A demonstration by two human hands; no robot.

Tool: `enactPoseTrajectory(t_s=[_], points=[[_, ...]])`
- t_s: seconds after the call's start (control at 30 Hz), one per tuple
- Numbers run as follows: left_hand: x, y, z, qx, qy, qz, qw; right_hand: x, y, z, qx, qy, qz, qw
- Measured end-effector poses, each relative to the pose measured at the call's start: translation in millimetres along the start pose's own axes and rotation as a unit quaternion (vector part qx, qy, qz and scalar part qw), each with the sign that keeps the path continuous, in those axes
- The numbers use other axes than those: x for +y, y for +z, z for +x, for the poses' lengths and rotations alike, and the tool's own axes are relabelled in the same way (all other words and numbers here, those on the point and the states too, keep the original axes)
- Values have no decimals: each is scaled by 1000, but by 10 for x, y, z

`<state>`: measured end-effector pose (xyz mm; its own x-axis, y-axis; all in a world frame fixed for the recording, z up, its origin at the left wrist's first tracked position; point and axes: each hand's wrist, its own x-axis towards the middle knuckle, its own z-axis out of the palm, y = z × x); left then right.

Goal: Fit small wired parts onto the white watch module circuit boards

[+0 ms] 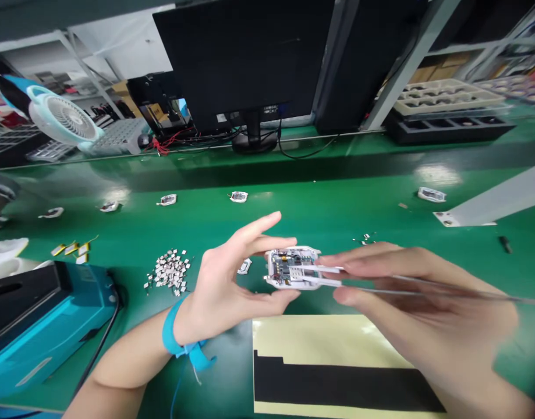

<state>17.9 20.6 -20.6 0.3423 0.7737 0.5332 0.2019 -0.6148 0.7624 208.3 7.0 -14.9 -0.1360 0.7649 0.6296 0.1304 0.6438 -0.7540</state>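
Observation:
My left hand (232, 279), with a blue strap (173, 329) on its wrist, holds a white device housing (273, 270) by its upper and lower edges. Inside the housing a dark circuit board with small metal parts faces up. My right hand (393, 279) grips tweezers (367, 289) with white tips. Those tips reach over the right part of the board, by a silvery part; whether they pinch anything is too small to tell. Below the hands lies a yellow sheet (319, 340) with a black strip (337, 384).
Small white parts (169, 272) lie piled at left, near yellow-edged pieces (70, 249) and a blue-black machine (53, 326). More housings (238, 196) line the green table (293, 215). A monitor (250, 58) stands behind; a white metal bracket (503, 195) is at right.

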Motion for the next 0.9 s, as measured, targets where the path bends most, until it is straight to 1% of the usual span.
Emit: enactPoseTrajectory(t_s=[0.1, 0.17, 0.3, 0.4, 0.57, 0.77, 0.83, 0.9], points=[[9, 8, -18, 12, 8, -11, 1000, -31, -28, -35, -15, -18, -19, 1000], [15, -1, -15, 15, 42, -11, 999, -37, -30, -38, -17, -7, -2, 1000], [57, -35, 22, 19, 136, 19, 990, -60, -26, -5, -22, 20, 61, 998], [106, -61, 45, 4, 158, 49, 986, -90, -48, -5, -40, 33, 59, 997], [162, -116, 29, -50, 152, 95, 983, -108, -80, -59, -39, 54, 45, 997], [152, -157, 0, -70, 149, 89, 982, -122, -63, -61, -34, 73, 88, 993], [151, -157, -7, -71, 145, 94, 982, -117, -67, -72, -39, 66, 79, 994], [159, -157, -11, -84, 131, 107, 982, -104, -82, -92, -42, 56, 57, 996]])
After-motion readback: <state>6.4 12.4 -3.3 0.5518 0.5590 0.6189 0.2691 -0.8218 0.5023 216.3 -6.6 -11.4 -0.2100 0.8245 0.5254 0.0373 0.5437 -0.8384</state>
